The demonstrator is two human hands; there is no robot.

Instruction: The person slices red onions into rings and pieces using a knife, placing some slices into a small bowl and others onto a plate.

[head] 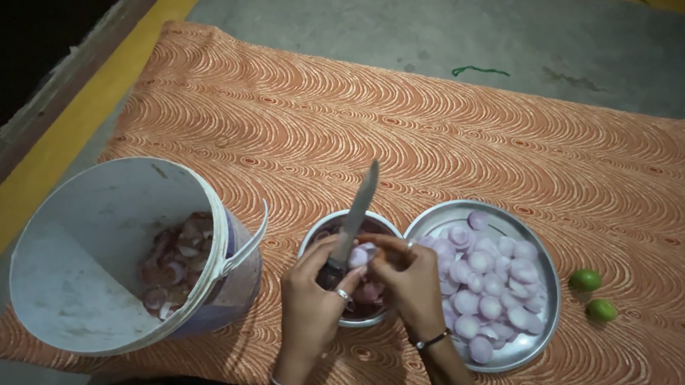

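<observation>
Onion (360, 256) sat pinched in my right hand (409, 279) over the small steel bowl (313, 239); my left hand (313, 293) gripped the knife (354, 217), blade up.

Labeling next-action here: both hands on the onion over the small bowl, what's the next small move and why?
Probably pull the loosened skin off and let it fall into the bowl. The left hand holds the knife blade-up against the onion, while the right hand pinches it; peeled onions already fill the plate.
</observation>
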